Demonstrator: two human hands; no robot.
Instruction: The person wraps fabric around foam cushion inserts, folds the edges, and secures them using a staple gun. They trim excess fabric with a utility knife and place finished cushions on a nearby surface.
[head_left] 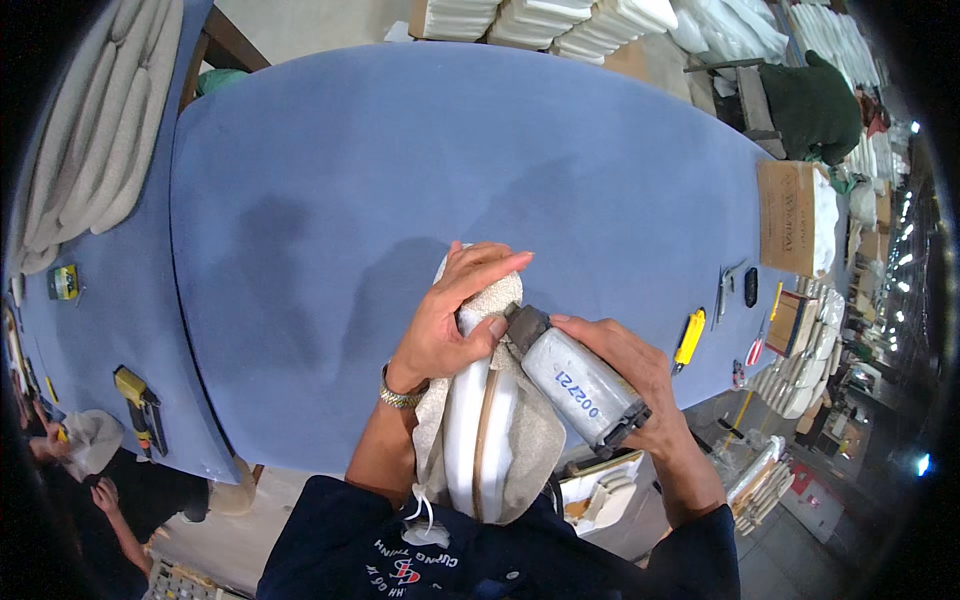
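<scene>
Close to my body I hold a padded cushion panel on edge, with white foam (pixel 463 435) on both sides of a thin brown board edge (pixel 487 430) and beige fabric (pixel 537 435) around it. My left hand (pixel 455 315) is closed over its far end, thumb pressing the fabric fold down. In my right hand (pixel 635 375) is a grey staple gun (pixel 575 380), its nose against the fabric edge beside my left thumb. My right fingers wrap round its handle, which is partly hidden.
The blue-covered table (pixel 330 180) spreads ahead. To the right lie a yellow box cutter (pixel 688 340), a grey metal tool (pixel 728 288) and a cardboard box (pixel 785 220). Leftward are another staple gun (pixel 145 410), stacked beige cushions (pixel 100 140) and a co-worker's arm (pixel 122 520).
</scene>
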